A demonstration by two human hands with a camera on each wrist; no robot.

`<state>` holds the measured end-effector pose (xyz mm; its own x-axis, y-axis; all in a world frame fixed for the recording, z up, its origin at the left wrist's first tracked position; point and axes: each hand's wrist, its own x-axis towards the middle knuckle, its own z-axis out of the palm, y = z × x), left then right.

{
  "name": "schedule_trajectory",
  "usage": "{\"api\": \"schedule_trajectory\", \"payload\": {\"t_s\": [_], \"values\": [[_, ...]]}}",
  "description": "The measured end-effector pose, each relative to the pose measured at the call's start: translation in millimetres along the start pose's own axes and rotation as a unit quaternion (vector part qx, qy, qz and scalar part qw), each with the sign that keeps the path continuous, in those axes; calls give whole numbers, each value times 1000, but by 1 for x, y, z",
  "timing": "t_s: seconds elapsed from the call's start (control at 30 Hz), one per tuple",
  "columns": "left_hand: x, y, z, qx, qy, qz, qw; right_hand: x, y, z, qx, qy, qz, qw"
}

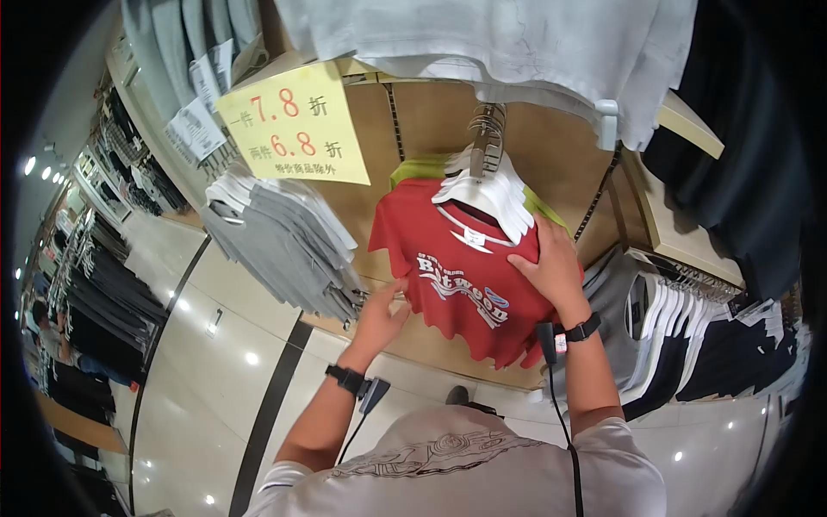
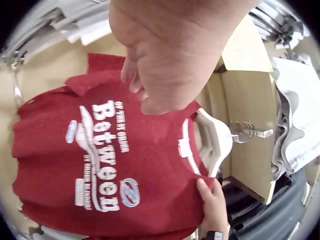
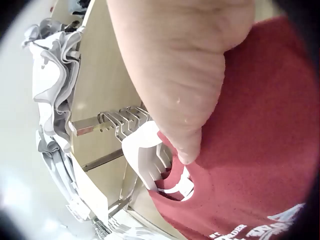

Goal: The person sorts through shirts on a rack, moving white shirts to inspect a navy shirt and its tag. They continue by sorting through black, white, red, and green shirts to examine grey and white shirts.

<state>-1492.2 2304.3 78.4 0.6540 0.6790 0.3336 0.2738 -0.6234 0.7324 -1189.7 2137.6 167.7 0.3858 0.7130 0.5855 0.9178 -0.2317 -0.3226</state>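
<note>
A red T-shirt [image 1: 469,276] with white "Between" lettering hangs on a white hanger [image 1: 504,202], its front turned to me. My right hand [image 1: 556,267] grips its shoulder, with the thumb on the front and the other fingers behind the cloth. In the left wrist view the same right hand [image 2: 215,207] shows at the shirt's shoulder by the collar. My left hand [image 1: 379,320] is at the opposite side edge, below the sleeve, its fingers loosely bent and overlapping the shirt. Several more white hangers stand behind on the metal rail [image 1: 482,146].
A yellow price sign [image 1: 293,125] stands at upper left, above grey shirts [image 1: 276,237] on hangers. Pale garments [image 1: 491,43] hang overhead. To the right is a rack of dark and white clothes [image 1: 672,345] under a shelf [image 1: 689,224]. Tiled floor [image 1: 207,345] runs along the left.
</note>
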Motion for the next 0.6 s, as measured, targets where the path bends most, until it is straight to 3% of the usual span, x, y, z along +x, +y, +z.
{"api": "schedule_trajectory", "payload": {"t_s": [0.13, 0.27, 0.3, 0.47, 0.6], "values": [[109, 56, -16, 66, 58, 177, 980, 13, -11, 18, -28, 16, 24, 999], [177, 71, -9, 34, 21, 216, 976, 16, -14, 29, -40, 52, 53, 996], [184, 72, -6, 78, -1, 228, 971, 16, -16, 33, -36, 56, 62, 996], [200, 69, -6, 111, -7, 260, 959, 17, -28, 39, -43, 81, 74, 993], [218, 69, -20, 146, -72, 259, 952, 24, -38, 38, -3, 51, 49, 997]]}}
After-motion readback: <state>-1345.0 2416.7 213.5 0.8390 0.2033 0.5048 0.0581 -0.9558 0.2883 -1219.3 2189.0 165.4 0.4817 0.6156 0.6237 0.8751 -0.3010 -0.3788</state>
